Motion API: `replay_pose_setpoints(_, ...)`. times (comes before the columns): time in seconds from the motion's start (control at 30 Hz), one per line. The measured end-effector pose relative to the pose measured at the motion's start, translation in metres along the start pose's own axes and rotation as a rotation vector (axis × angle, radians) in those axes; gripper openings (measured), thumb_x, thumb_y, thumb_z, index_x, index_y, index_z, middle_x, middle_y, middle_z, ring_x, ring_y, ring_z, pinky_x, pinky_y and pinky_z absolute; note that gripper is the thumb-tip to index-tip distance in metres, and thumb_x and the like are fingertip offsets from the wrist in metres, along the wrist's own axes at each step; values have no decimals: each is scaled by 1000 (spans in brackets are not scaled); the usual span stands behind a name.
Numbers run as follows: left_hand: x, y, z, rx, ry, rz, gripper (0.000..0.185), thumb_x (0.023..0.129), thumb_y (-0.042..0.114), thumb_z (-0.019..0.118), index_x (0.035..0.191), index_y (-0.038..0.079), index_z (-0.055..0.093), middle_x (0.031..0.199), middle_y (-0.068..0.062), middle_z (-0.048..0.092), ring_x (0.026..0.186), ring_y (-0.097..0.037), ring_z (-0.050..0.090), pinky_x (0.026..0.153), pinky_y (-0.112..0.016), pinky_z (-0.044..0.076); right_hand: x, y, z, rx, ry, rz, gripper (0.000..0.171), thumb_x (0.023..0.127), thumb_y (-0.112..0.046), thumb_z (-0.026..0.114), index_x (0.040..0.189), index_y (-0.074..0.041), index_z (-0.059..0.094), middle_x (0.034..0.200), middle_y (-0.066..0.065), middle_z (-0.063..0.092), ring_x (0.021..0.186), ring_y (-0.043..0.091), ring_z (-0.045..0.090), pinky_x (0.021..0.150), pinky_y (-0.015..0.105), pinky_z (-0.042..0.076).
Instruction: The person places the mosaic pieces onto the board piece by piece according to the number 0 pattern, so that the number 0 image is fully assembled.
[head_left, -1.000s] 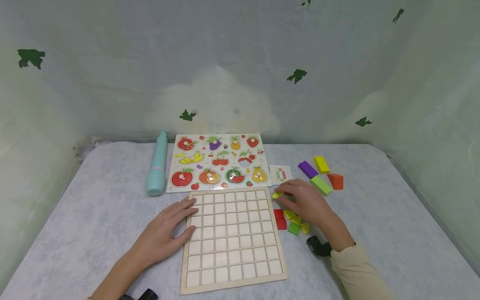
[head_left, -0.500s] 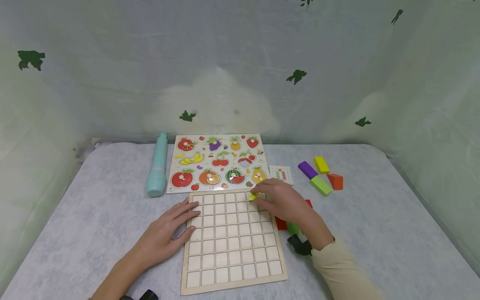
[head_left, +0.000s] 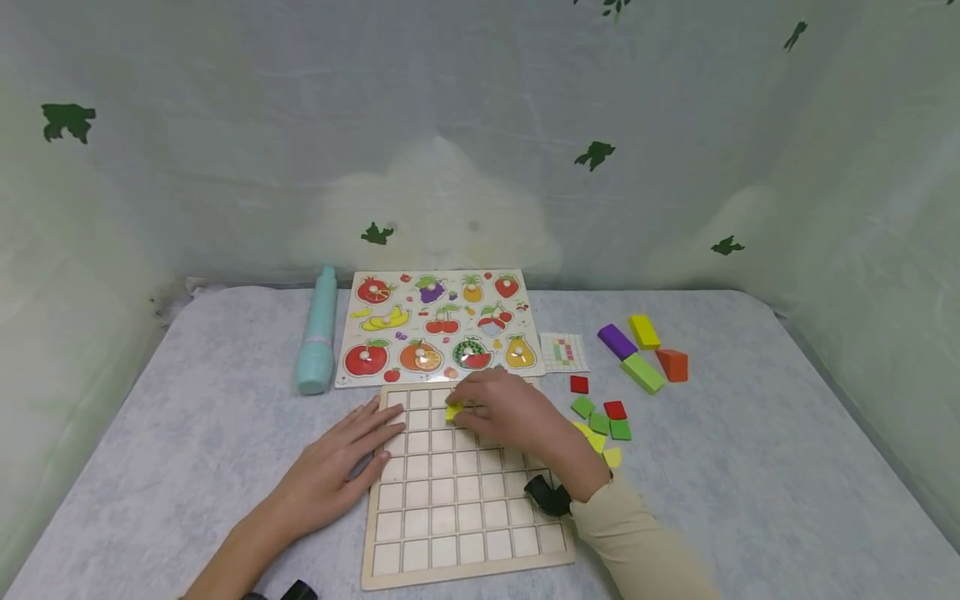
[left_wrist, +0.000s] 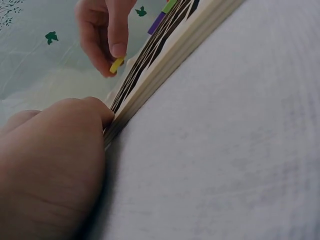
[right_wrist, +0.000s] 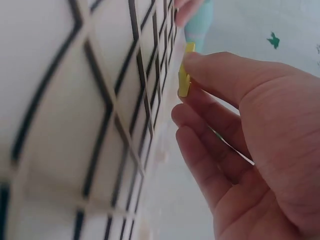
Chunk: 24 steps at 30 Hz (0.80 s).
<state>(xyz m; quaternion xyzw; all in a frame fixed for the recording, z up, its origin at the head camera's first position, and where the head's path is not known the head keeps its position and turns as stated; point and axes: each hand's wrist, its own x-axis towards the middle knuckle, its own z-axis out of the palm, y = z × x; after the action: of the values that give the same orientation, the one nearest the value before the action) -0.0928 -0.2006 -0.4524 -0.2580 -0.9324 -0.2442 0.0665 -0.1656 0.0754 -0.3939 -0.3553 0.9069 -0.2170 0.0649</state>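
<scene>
My right hand (head_left: 510,412) pinches a small yellow tile (head_left: 453,412) between thumb and fingertips. In the head view the tile appears over the upper part of a wooden grid board (head_left: 442,574); the right wrist view shows the yellow tile (right_wrist: 184,80) apart from the board's face. Along the board's left edge rests my left hand (head_left: 330,462), its fingertips on the frame and its fingers spread. Right of the board lie loose flat tiles: red tiles (head_left: 579,384), green tiles (head_left: 620,429) and yellow tiles (head_left: 612,457). Part of that group is hidden behind my right wrist.
Behind the board lies a fruit puzzle (head_left: 411,329), with a small pattern card (head_left: 564,352) at its right. A teal bottle-shaped object (head_left: 316,342) lies to the left. Farther right are a purple block (head_left: 617,341), a yellow block (head_left: 644,331), a green block (head_left: 642,373) and an orange block (head_left: 672,365).
My right hand has picked up the yellow tile from the loose group and carried it left over the board. My left hand has stayed at the board's left edge.
</scene>
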Motion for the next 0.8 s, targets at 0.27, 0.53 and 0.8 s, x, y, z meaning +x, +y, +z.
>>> replay_pose_setpoints(0.27,0,2,-1,15,-5,-27,45,98,28,70,142,21,64,158,6,49,153,-27,36,128,-24,18,7,-6,12,-57,-13,-37,22,97,-26,74,117,-19,79,115,-7,76,109,11,66,96,27,56)
replay_pose_setpoints(0.53,2,1,-2,10,1,-27,46,95,27,73,140,22,64,157,5,50,152,-28,36,118,-57,39,8,-5,15,-88,15,-34,23,96,-30,75,116,-21,80,115,-7,73,109,11,63,96,26,56)
replay_pose_setpoints(0.8,0,0,-1,9,-3,-41,47,96,28,72,141,23,63,158,5,49,153,-28,36,119,-57,39,3,-5,13,-88,-19,-21,31,96,-32,75,126,-23,76,123,-5,71,114,14,62,98,29,55)
